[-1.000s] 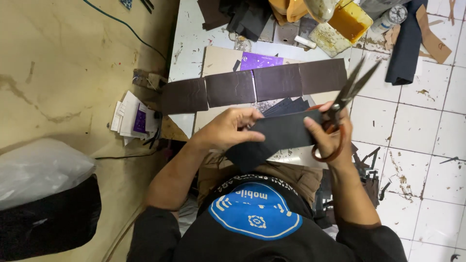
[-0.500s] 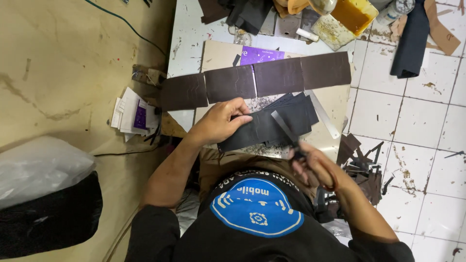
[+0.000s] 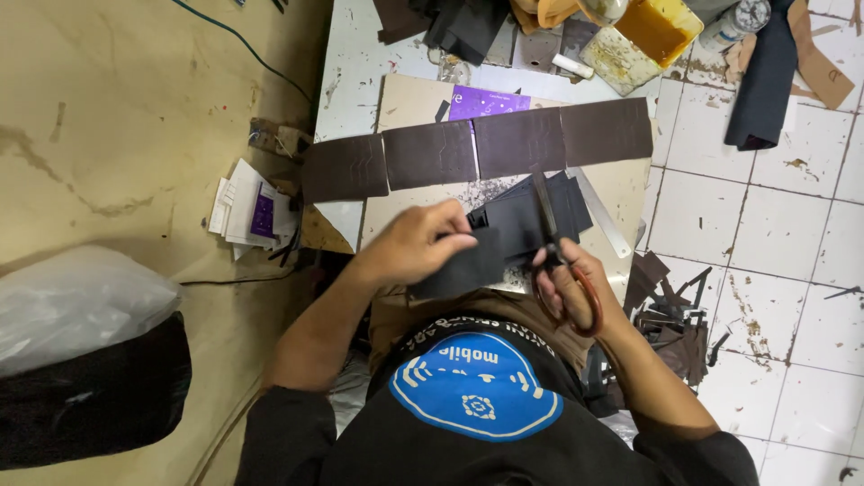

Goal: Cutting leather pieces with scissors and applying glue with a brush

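In the head view, the left hand (image 3: pixel 416 245) is pinching a dark leather piece (image 3: pixel 486 256) while the right hand (image 3: pixel 569 286), fingers closed through the red-handled scissors (image 3: pixel 558 261), is cutting into it just beside the left fingertips. The trimming step looks under way, and the next snip is calling for the blades to follow the edge, clear of the stack of dark pieces (image 3: pixel 540 211) beyond both hands.

**Both hands drawn in close, forearms angled inward**

The left hand (image 3: pixel 416 245) lies palm down, fingers curled and pinching at their tips, its bare forearm running back and down to a dark sleeve. The right hand (image 3: pixel 569 279) sits just beside it, fingers closed in a grip, wrist bent slightly. Both elbows are bent, forearms meeting before the chest.
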